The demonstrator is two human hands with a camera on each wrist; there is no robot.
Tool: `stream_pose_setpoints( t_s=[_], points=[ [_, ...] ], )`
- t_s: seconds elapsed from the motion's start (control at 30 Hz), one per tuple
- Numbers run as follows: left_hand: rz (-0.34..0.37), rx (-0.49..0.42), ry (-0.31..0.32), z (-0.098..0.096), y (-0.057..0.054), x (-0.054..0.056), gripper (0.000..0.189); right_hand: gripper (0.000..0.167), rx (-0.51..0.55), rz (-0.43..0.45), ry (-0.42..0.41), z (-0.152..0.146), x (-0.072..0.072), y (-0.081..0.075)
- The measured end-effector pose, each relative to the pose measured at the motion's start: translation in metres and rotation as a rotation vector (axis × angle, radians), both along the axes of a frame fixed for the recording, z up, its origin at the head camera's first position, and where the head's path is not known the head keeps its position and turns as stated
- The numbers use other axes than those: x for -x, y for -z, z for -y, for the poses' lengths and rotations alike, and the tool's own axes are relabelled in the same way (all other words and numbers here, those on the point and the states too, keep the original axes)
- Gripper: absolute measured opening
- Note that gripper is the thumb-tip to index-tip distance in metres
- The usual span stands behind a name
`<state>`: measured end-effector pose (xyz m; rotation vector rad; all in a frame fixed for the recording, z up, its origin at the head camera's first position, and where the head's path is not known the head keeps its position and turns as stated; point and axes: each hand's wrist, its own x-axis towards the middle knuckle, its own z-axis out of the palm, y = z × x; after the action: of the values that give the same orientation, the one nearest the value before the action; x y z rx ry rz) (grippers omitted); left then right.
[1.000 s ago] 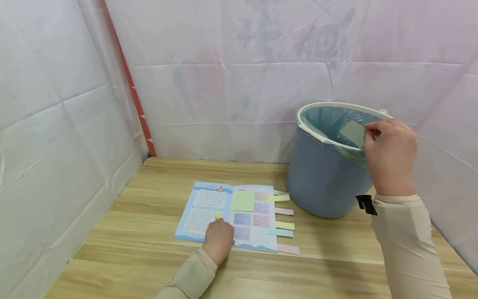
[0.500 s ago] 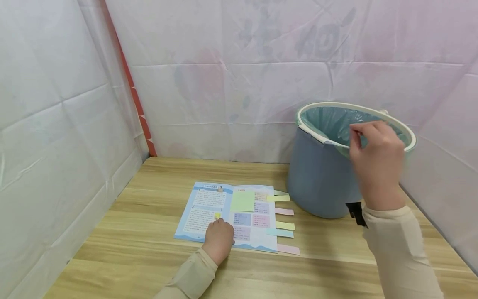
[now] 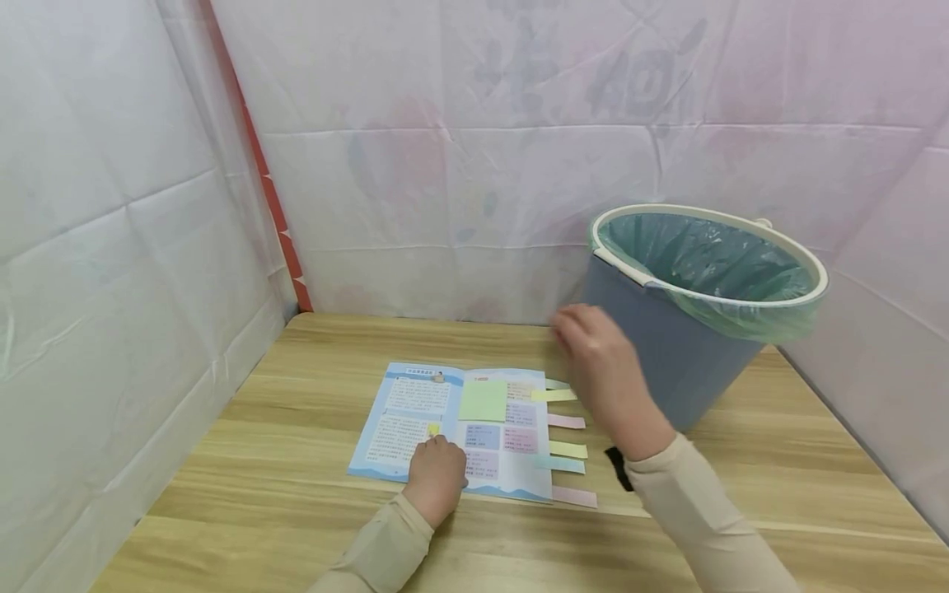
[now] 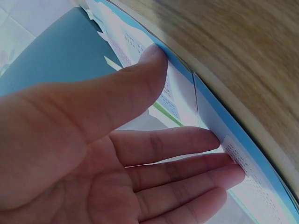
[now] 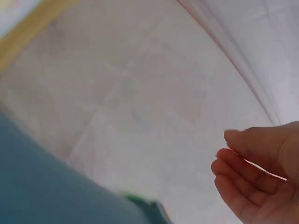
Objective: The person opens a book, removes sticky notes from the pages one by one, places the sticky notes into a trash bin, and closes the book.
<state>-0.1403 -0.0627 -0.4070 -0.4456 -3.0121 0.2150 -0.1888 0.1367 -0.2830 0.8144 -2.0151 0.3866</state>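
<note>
An open printed booklet [image 3: 522, 476] lies flat on the wooden table. On its right page is a green sticky note [image 3: 483, 401], and a small yellow sticky note [image 3: 433, 429] sits on the left page. Several coloured paper tabs [image 3: 567, 450] stick out past its right edge. My left hand [image 3: 437, 471] rests on the booklet's lower edge near the fold; its fingers [image 4: 187, 175] and thumb are extended and touch the pages. My right hand [image 3: 611, 375] is in the air between the booklet and the bin, fingers loosely bent, nothing visible between them [image 5: 257, 168].
A blue-grey bin [image 3: 689, 354] with a white rim stands right of the booklet, lined with a green plastic bag [image 3: 712, 255]. White sheets [image 3: 504, 181] hang behind the table [image 3: 296, 412] and along both sides.
The right hand held a pale green sticky note over the bin, then no note shows in it. It has since moved left and down, off the bin. The left hand stayed in place.
</note>
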Motion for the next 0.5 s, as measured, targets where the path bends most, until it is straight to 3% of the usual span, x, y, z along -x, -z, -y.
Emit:
stream_pose_setpoints(
  t_s=[0.27, 0.5],
  points=[
    [-0.01, 0.016, -0.001, 0.0, 0.001, 0.001, 0.041, 0.02, -0.238, 0.238, -0.034, 0.035, 0.015, 0.055],
    [-0.014, 0.019, -0.009, 0.0, 0.007, 0.003, 0.04, 0.016, -0.401, 0.441, -0.011, 0.055, 0.022, 0.088]
  ],
)
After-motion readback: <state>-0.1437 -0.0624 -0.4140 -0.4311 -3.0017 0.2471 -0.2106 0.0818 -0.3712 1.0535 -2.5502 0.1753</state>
